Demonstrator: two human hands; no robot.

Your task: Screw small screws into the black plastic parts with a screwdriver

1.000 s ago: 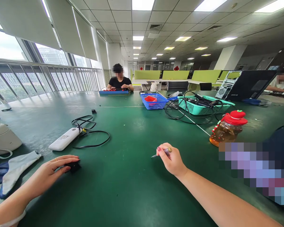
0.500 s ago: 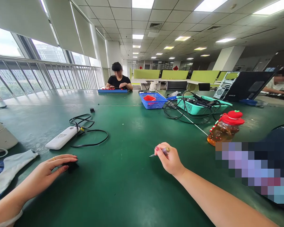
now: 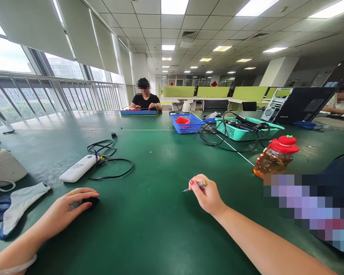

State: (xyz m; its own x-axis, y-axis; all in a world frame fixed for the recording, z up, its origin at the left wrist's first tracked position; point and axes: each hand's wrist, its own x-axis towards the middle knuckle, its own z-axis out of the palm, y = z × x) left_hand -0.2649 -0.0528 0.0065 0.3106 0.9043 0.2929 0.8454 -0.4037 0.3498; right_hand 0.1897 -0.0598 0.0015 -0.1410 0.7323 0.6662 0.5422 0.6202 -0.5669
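Note:
My right hand (image 3: 208, 194) is closed round a pen (image 3: 202, 184), whose thin tip points left just above the green table (image 3: 149, 233). On the left, my left hand (image 3: 65, 208) curves over a dark rounded object (image 3: 92, 201), thumb on the near side and fingers on the far side. Most of that object is hidden, so its kind is unclear. A white power bank (image 3: 78, 169) with a black cable (image 3: 116, 176) lies beyond my left hand. Left of that hand rests a white and blue glove (image 3: 24, 206).
A red-lidded bottle of amber drink (image 3: 275, 162) stands at the right. Farther back are a blue basket (image 3: 186, 128), a green basket (image 3: 235, 133) with tangled cables, and a black computer case (image 3: 301, 105). One person (image 3: 145, 100) sits at the far end, another (image 3: 342, 101) at far right.
The whole view has shifted slightly right and down. My left hand has shifted a little right over the dark object. My right hand keeps its grip on the pen.

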